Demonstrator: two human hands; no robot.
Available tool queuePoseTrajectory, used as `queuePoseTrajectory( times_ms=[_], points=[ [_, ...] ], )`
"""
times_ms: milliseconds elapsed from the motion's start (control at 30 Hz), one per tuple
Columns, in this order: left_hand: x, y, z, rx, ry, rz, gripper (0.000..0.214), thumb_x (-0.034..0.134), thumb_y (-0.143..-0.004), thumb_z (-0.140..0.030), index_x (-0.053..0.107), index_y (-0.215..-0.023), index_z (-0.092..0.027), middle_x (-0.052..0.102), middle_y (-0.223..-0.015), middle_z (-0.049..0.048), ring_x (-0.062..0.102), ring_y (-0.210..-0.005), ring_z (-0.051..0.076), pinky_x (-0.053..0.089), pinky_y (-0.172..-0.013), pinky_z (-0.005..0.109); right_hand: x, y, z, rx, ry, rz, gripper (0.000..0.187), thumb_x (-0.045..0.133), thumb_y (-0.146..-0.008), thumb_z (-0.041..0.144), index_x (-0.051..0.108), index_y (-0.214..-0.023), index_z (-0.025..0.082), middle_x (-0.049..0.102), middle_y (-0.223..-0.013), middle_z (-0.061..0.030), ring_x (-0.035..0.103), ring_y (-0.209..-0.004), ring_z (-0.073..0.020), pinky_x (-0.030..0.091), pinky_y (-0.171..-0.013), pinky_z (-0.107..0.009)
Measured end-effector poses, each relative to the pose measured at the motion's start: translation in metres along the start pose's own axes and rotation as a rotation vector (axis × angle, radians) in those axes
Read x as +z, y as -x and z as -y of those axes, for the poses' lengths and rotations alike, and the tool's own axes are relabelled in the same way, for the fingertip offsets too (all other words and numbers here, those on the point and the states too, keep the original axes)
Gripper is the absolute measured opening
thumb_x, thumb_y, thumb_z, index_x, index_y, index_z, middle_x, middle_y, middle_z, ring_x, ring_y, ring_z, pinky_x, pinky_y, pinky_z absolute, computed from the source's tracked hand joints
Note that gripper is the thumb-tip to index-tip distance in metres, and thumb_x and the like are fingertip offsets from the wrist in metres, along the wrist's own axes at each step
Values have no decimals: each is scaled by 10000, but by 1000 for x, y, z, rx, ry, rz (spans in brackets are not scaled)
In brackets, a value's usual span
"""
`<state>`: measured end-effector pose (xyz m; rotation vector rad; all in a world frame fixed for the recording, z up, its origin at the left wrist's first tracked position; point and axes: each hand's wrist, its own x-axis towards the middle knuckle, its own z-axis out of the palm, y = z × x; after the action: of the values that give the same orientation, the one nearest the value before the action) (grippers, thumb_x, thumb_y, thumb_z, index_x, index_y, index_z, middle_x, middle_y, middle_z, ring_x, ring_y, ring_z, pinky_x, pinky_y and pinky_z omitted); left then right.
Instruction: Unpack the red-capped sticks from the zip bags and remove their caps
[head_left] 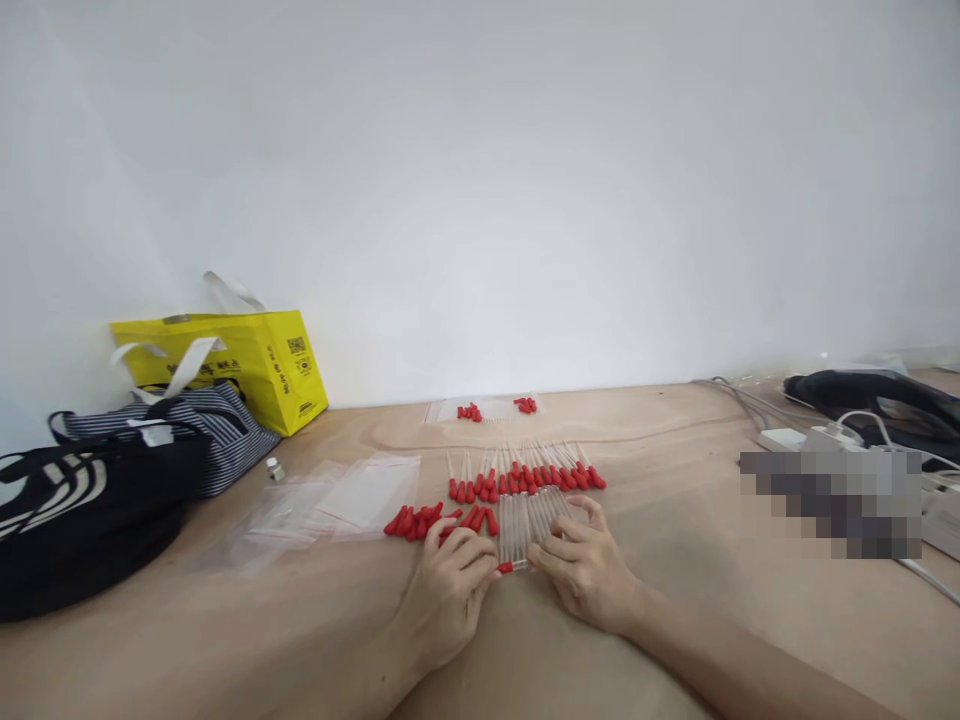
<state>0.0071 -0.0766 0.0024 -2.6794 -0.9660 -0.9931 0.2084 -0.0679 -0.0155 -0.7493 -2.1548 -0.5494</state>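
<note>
Position: both my hands rest low on the wooden surface [675,560], just in front of the laid-out stock.

Left hand [450,592]: fingers curled in, the tips closed on the red bulb end of one dropper [513,566].
Right hand [589,572]: fingers pinched on the clear glass end of that same dropper. It lies level between the two hands, at the near edge of the row.

Counts:
- One row of droppers [525,480], glass tubes with red bulbs, packed side by side just beyond my fingertips; too tightly set for an exact count.
- One heap of loose red bulbs [420,522], left of the row; number not determinable.
- One clear pouch [487,408] near the wall, holding two small clusters of red bulbs.
- Several empty clear pouches [360,495] overlapping, left of the heap.
- Three bags at far left: one yellow bag [255,365], one striped bag [210,430], one black bag [82,510].
- White chargers and cables [825,438] at right.

Writing: the yellow bag carries a square code and dark print, too small to read. No other label legible.
</note>
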Motion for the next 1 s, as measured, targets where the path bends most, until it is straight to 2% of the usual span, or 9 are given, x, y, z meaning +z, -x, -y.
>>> queuePoseTrajectory(
  times_ms=[133,233,300,400,467,567,700,867,1000],
  points=[
    [1,1,-2,4,-18,-9,184,395,-818,-146,538,-715,-200,619,-831,-24,507,-798,144,154,-911,443,-3,-2,4,7,-2,-16,161,424,-798,136,542,-703,188,507,-502,51,414,-583,-91,213,-859,-383],
    [2,2,-1,26,-20,-18,192,389,-817,-139,539,-717,-204,623,-834,-22,510,-810,149,161,-911,449,-5,-2,4,12,-15,-14,161,427,-796,135,547,-702,187,504,-497,52,417,-579,-90,216,-857,-382],
    [0,4,2,28,-28,-68,201,377,-814,-129,544,-735,-206,623,-823,-14,515,-810,153,201,-895,439,-8,1,-1,40,-20,-13,177,418,-801,139,556,-700,186,495,-489,48,423,-581,-95,226,-848,-381],
    [-6,9,10,-26,-71,-160,208,371,-813,-118,554,-756,-200,615,-822,9,521,-807,157,290,-842,396,-13,11,-16,163,-15,-18,218,398,-818,163,571,-688,185,507,-507,26,439,-596,-111,261,-791,-361],
    [-10,12,14,-51,-81,-161,188,388,-820,-140,563,-776,-194,600,-823,27,524,-785,151,363,-775,337,-14,17,-25,260,-19,9,236,385,-834,185,586,-710,185,524,-538,8,444,-585,-117,289,-715,-329],
    [-13,11,16,-93,-41,-152,181,402,-829,-188,579,-865,-186,563,-804,42,536,-744,135,435,-679,251,-8,20,-30,366,-79,66,236,364,-842,185,599,-862,183,557,-636,-27,482,-622,-137,332,-637,-290],
    [-18,4,23,-288,-35,-218,250,379,-826,-237,589,-947,-175,537,-814,51,558,-745,139,470,-667,243,9,13,-20,487,-213,103,300,337,-809,114,558,-1001,182,551,-737,-53,516,-661,-147,410,-606,-259],
    [-34,2,48,-555,10,-214,286,420,-754,-316,568,-952,-171,538,-747,25,558,-615,130,481,-569,247,25,1,-10,544,-218,165,319,342,-739,13,564,-896,180,515,-799,-58,514,-690,-138,431,-634,-248],
    [-43,4,61,-740,86,-206,243,486,-669,-371,504,-805,-171,535,-633,-16,522,-501,114,448,-469,226,32,-8,-5,532,-191,225,268,362,-693,-27,532,-762,167,485,-799,-56,499,-702,-132,422,-646,-235]
  ],
)
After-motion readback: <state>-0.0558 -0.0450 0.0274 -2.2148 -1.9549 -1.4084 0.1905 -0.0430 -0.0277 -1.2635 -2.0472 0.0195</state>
